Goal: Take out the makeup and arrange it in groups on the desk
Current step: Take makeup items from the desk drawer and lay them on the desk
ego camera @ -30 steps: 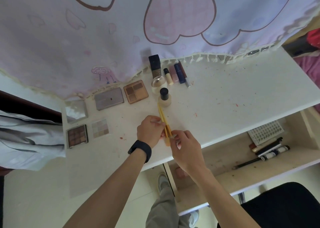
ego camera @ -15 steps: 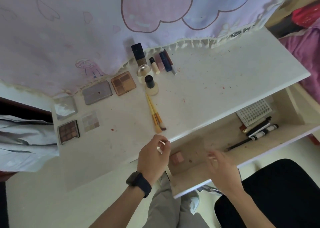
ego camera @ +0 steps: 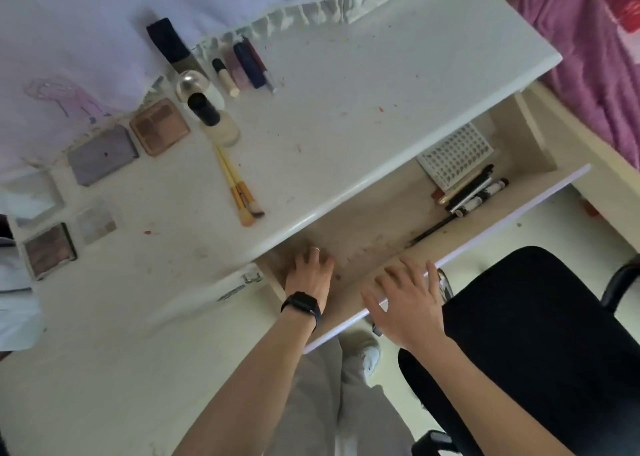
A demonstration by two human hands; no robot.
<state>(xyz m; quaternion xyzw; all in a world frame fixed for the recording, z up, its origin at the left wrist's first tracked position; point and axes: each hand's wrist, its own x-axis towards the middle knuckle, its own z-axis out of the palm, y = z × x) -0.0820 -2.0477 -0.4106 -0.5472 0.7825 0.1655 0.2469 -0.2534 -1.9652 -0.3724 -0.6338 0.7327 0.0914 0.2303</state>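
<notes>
Makeup lies in groups on the white desk (ego camera: 363, 116): several eyeshadow palettes (ego camera: 159, 126) at the left, bottles (ego camera: 214, 120) and tubes (ego camera: 242, 68) at the back, two yellow brushes (ego camera: 239, 185) in the middle. Below the desk the drawer (ego camera: 485, 227) is pulled out. My left hand (ego camera: 310, 275) reaches into its left end, fingers bent downward with the tips hidden. My right hand (ego camera: 408, 300) hovers over the drawer's front edge, fingers spread, holding nothing. Several dark pens and tubes (ego camera: 471, 192) and a black pencil (ego camera: 433, 229) lie in the drawer's right part.
A white grid tray (ego camera: 455, 154) sits in the drawer's far right. A black chair (ego camera: 536, 334) stands close at the right. A printed cloth (ego camera: 86, 40) hangs over the desk's back edge. Pink bedding (ego camera: 588, 57) is at the far right.
Both hands left the yellow brushes on the desk and dropped to the drawer. My left hand now covers the spot where a small pink item lay.
</notes>
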